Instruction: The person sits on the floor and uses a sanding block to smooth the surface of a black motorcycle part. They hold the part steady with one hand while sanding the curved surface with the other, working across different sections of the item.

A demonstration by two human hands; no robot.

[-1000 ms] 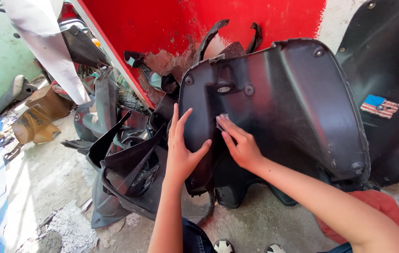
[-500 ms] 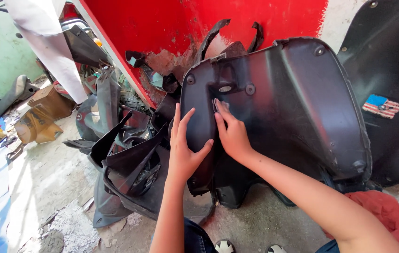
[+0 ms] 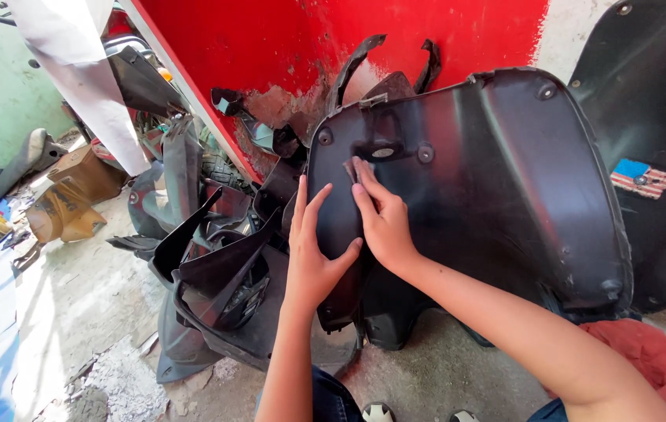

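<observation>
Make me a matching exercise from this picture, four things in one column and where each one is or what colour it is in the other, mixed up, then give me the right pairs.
Things:
1. left hand
2. right hand
3. wall
4. cardboard box

Places or colours:
A. brown, on the floor at far left
B. flat on the left edge of the black plastic panel
C. red, with paint chipped off
D. fingertips pressing a small pad below the panel's top mount

Pairs: 1-B, 2-D, 3-C, 4-A
</observation>
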